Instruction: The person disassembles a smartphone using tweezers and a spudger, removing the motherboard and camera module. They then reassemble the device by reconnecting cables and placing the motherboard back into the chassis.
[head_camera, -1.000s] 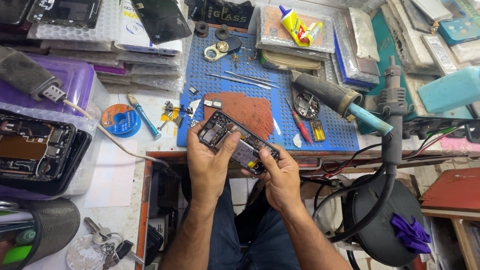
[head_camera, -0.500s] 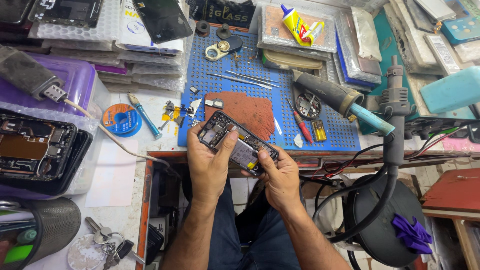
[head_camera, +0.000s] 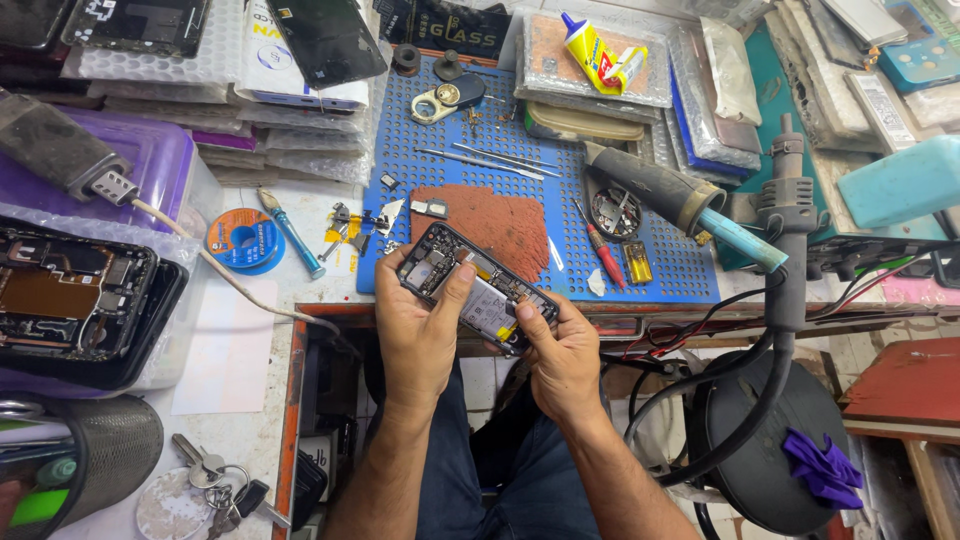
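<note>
My left hand (head_camera: 418, 335) has its grip closed around the upper end of the opened black smartphone with its back cover off and circuit boards showing (head_camera: 478, 287), thumb pressed down across the exposed insides, while my right hand (head_camera: 565, 357) clamps the lower end, thumb on the edge by the silver battery. I see the phone held tilted, in the air just over the near edge of the counter (head_camera: 240, 350), above my lap. Just beyond it lies a rust-red square rubber pad (head_camera: 495, 222) on a blue perforated work mat (head_camera: 560, 190). To the right of the pad sit a red-handled small screwdriver (head_camera: 603, 255) and a black-and-teal hot-air nozzle handle (head_camera: 690, 205). To the left, off the mat, I see a blue-handled slim tool (head_camera: 290, 232) and a blue spool of solder wick (head_camera: 243, 240), with small loose parts between them and the mat. Farther up the mat rest thin metal tweezers (head_camera: 490, 160), and beyond its far edge a yellow glue tube (head_camera: 598, 50) lies on a bubble-wrapped package.
</note>
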